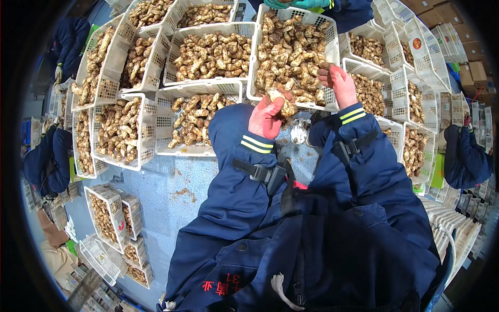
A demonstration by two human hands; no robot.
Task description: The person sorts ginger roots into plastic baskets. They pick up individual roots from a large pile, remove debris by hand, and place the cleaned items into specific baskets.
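Note:
My left hand (264,118) wears a pink glove and is closed round a pale brown mushroom (287,106), held over the near edge of a white perforated crate (253,67) heaped with mushrooms (291,52). My right hand (340,88), in a matching glove with darkened fingertips, is raised at that crate's right side, its fingers apart and loosely bent, with nothing visible in them. Both forearms are in navy sleeves with yellow-striped cuffs. Just below the hands, a small white patch with dark bits lies by my legs, too unclear to name.
More mushroom crates (202,83) crowd the left, back and right. Low crates (119,234) stand on the speckled blue floor (182,182) at lower left. Stacked trays (457,234) are at right. Co-workers in navy sit at left (47,161) and right (465,156); another (343,13) is across the crates.

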